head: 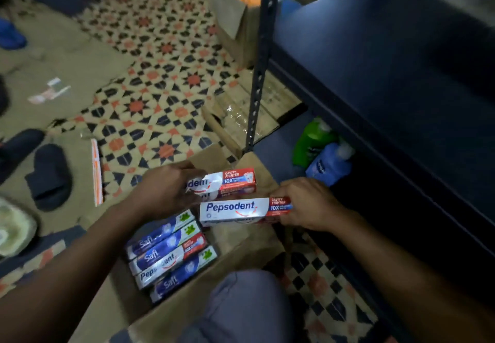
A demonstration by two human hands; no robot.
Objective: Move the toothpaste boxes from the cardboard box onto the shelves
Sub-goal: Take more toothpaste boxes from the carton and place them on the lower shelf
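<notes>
- over the open cardboard box (187,313) on the floor, both hands are up and each one holds toothpaste.
- left hand (163,190) is wrapped around the left end of a small stack of pepsodent boxes (230,182), thumb on top. it holds them flat, maybe so they do not slide apart.
- right hand (308,203) pinches the right end of another pepsodent box (235,210), with what looks like one more box under it. the name faces up, so it is easy to read.
- down in the cardboard box, near its left wall, a row of more toothpaste boxes (171,254) waits. some are blue and say "safi", one is white. they lie side by side, packed close.
- right side has the dark blue shelf (375,56). its top board looks bare, so i think there is room for the boxes.
- on a lower board, near the metal post (261,69), stand a green bottle (312,142) and a blue bottle (329,164).
- i think the job is only partly done, because boxes are left inside.
- next the hands need to go up and right to the shelf. the stacks could slip if held loose.
</notes>
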